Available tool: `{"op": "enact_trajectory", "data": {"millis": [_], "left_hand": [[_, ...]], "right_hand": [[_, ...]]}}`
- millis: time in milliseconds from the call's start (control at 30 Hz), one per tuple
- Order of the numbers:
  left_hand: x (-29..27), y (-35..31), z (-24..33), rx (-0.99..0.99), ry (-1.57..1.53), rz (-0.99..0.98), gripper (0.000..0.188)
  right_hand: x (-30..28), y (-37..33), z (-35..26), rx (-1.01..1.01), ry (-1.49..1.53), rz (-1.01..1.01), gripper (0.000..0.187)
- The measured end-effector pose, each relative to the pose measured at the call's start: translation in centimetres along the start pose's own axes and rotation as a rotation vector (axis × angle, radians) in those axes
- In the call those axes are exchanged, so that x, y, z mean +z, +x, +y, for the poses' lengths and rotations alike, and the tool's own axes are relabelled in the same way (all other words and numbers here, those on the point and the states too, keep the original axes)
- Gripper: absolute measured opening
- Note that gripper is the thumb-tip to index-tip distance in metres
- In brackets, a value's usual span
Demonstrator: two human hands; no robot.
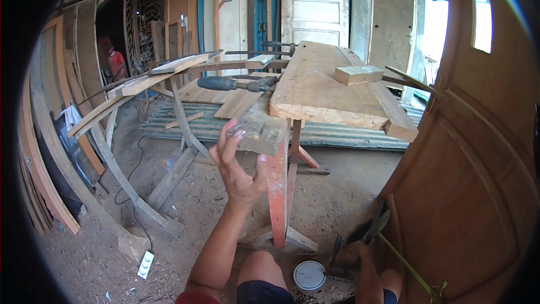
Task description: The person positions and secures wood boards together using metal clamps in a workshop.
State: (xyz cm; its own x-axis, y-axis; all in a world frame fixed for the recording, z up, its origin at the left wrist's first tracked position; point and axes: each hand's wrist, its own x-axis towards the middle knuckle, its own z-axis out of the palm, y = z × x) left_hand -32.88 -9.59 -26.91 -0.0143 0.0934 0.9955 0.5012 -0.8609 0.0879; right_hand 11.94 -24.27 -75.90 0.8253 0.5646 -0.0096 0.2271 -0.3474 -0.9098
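My left hand [239, 171] is raised at the near end of a thick, worn wooden beam [261, 135]. Its fingers are apart and curved, the thumb by the beam's lower edge; a small grey bit shows at the fingertips, too small to name. On the beam rests a wide wooden plank [326, 84], with a narrow strip of wood along its right edge. A bar clamp [236, 84] with a dark handle reaches to the plank's left side. Low at the right, my right hand [363, 247] is beside a dark, blurred object [371, 225]; its fingers are hard to see.
A small wood block [358, 75] lies on the plank. A brown panelled door [467, 191] stands close at the right. A round lid [309, 275] is on the dirt floor near my knees. To the left are a wooden trestle [183, 118], a power strip [145, 264] and a person [116, 63] farther back.
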Motion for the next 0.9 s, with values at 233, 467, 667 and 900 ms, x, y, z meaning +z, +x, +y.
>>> {"op": "enact_trajectory", "data": {"millis": [233,467,667,900], "left_hand": [[0.8,0.3,-0.9,0.089,0.059,0.077,0.066],[2.3,-0.1,-1.4,0.065,-0.011,0.067,0.072],[2.1,0.1,-1.6,0.113,0.059,0.157,0.062],[2.9,-0.2,-2.4,0.111,0.036,0.196,0.059]], "right_hand": [[3.6,2.4,7.3,0.183,0.14,0.149,0.077],[4.0,3.6,11.5,0.326,-0.017,-0.123,0.072],[6.0,1.0,5.0,0.145,-0.394,-0.18,0.055],[5.6,0.2,1.0,0.172,0.066,-0.117,0.053]]}}
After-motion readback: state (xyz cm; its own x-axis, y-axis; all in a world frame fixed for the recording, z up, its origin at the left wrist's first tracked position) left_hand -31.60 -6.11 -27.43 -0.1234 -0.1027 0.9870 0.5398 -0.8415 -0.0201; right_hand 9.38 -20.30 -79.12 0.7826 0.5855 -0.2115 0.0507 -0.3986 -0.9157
